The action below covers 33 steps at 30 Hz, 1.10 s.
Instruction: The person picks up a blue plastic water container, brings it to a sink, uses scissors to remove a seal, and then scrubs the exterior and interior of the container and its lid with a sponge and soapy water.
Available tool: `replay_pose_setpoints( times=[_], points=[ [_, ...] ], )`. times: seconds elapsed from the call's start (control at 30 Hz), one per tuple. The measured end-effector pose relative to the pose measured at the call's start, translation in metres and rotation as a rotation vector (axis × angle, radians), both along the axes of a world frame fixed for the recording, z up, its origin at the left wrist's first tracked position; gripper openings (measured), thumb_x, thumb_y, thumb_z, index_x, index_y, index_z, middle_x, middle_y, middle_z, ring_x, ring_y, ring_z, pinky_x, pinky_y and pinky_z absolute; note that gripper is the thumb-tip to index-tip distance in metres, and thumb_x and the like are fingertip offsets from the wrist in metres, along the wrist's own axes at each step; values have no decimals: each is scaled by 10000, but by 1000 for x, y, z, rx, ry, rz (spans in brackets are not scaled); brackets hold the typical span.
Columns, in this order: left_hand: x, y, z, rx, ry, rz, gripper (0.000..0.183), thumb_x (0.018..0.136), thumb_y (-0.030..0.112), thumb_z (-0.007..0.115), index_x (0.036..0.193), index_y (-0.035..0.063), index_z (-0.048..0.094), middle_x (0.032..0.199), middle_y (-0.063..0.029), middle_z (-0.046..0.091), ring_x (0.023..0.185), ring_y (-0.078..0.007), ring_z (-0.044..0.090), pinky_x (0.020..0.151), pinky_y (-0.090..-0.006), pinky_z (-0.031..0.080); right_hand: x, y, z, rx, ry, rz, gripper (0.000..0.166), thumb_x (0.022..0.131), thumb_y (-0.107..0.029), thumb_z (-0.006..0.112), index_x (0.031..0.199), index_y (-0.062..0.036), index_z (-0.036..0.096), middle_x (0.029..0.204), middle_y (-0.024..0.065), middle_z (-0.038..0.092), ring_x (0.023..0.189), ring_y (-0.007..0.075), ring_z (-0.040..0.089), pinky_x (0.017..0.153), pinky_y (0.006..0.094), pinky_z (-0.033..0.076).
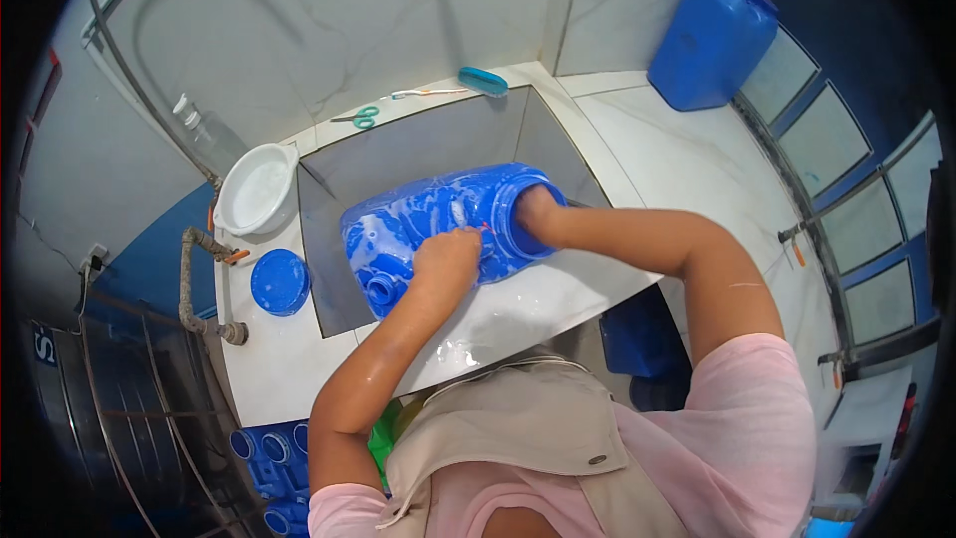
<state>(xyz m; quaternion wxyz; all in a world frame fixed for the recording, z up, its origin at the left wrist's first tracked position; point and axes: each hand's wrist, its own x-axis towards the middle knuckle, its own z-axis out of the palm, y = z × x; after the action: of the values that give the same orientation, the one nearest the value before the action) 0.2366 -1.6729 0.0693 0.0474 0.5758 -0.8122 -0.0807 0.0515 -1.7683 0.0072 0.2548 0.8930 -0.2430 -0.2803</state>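
Observation:
A soapy blue plastic water container [441,213] lies on its side across the tiled sink [418,149] and its front ledge, its wide mouth to the right. My left hand [448,258] rests on the container's near side by the mouth, its fingers curled; whether they grip the handle is not visible. Through the wide mouth reaches my right hand [539,217], with the fingers hidden inside the container. A smaller spout at the container's lower left points towards me. On the counter to the left lies a round blue lid [280,282], wet with suds.
Behind the lid stands a white plastic basin [258,189], beside a clear pump bottle [209,134]. Green-handled scissors [364,117], a toothbrush [429,93] and a teal scrub brush [483,81] lie along the back ledge. Another blue container [713,45] stands at the back right. A pipe [193,276] rises at left.

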Motion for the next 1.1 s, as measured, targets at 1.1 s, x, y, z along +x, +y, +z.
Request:
replay_pose_setpoints(
  times=[1.1],
  points=[
    [-4,50,-9,-169,119,65,37,777,85,500,794,57,519,640,-142,621,577,-304,640,494,-398,514,3,30,39,1136,-420,-705,376,761,-196,553,1108,-67,622,1087,139,631,988,241,597,877,359,438]
  ],
)
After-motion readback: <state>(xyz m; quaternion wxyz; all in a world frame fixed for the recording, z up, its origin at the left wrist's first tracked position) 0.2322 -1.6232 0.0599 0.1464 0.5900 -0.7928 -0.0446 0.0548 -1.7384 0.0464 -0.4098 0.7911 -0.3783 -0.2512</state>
